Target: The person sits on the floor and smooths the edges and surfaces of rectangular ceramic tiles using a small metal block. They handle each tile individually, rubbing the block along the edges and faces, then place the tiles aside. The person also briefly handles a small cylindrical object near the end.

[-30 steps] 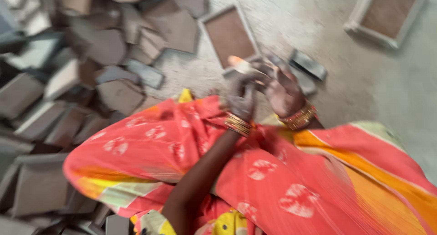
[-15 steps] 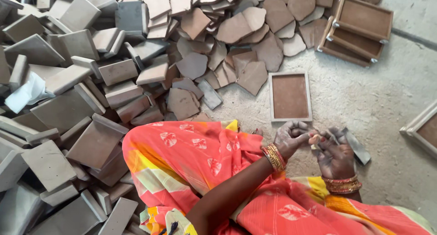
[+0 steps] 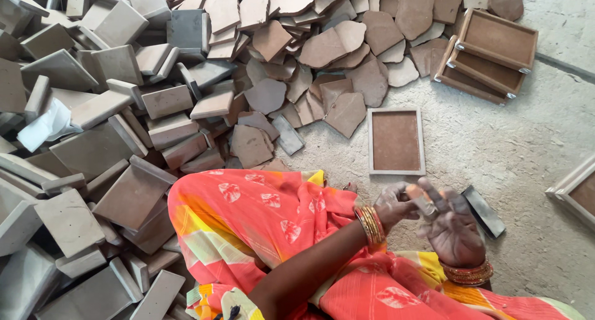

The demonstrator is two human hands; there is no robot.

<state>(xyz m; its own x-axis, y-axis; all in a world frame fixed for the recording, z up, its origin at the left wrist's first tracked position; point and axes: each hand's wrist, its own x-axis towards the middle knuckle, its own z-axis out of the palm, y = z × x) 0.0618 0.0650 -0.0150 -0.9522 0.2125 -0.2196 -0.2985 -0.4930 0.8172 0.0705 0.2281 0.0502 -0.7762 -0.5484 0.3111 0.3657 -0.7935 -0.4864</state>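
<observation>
Clay-dusted, the left hand and right hand have been brought together at 4 o'clock, just below the framed mould on the floor, each grip pinching a small orange-tipped piece, so handling is judged under way.

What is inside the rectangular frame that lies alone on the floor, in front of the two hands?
The rectangular frame holds a flat, even fill of brown clay, level with its pale rim. Nothing else lies in it. What is below the clay cannot be seen.
</observation>
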